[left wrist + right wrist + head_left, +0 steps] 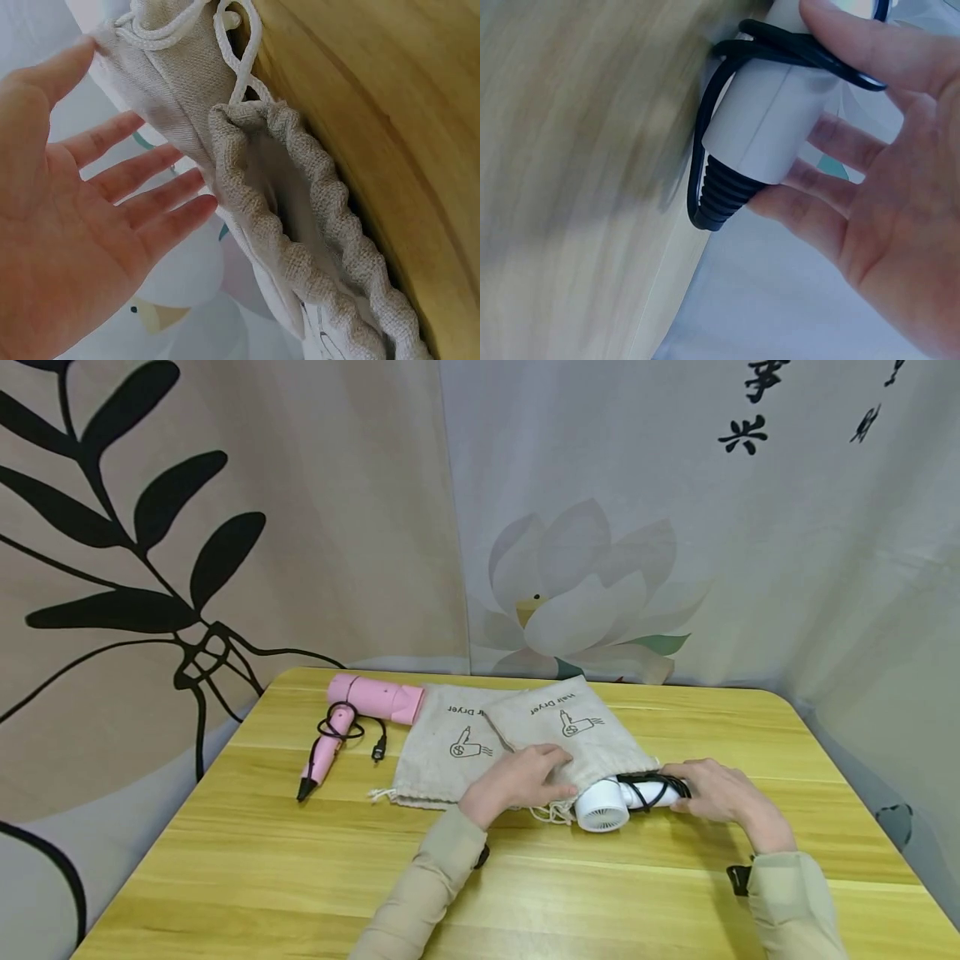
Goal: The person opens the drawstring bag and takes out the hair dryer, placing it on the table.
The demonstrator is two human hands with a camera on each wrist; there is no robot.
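A white hair dryer [602, 807] with its black cord [654, 783] wound round the handle lies by the near edge of the right cloth bag [600, 745]. My right hand [712, 789] grips its handle [769, 112], thumb on one side and fingers on the other. Over the left part of that bag is my left hand [525, 777], its fingers spread and loosely extended, fingertips at the cloth. The left cloth bag [427, 752] lies flat, partly under the right one. In the left wrist view a gathered bag mouth [330, 210] gapes, with a white drawstring [240, 52] beside it.
A pink hair dryer [375, 697] with a coiled black cord [352, 727] and plug [379, 747] lies left of the bags. The wooden table [600, 893] ends at the back before a printed curtain [360, 510].
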